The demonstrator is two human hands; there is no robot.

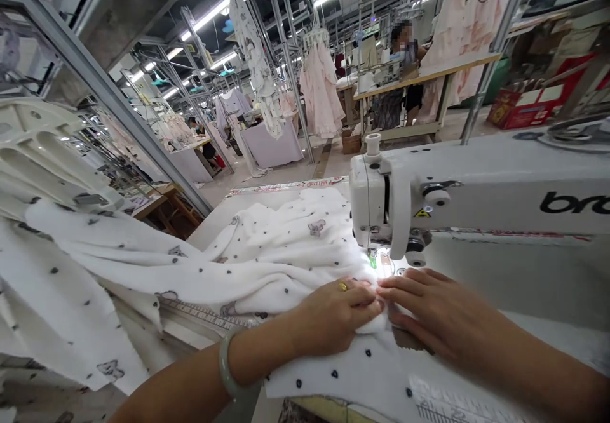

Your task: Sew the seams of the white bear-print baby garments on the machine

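Observation:
A white fabric with small dark dots is spread over the sewing table and trails off to the left. My left hand, with a gold ring and a pale green bangle on the wrist, has its fingers curled and pinches the fabric just in front of the needle. My right hand lies flat on the fabric with fingers stretched toward the left, fingertips meeting those of the left hand. The white sewing machine stands right behind both hands; its head hangs over the fabric edge.
A measuring tape strip runs along the table's far edge. A white plastic frame stands at the left. Hanging garments and rows of work tables fill the hall behind. A person sits at a far table.

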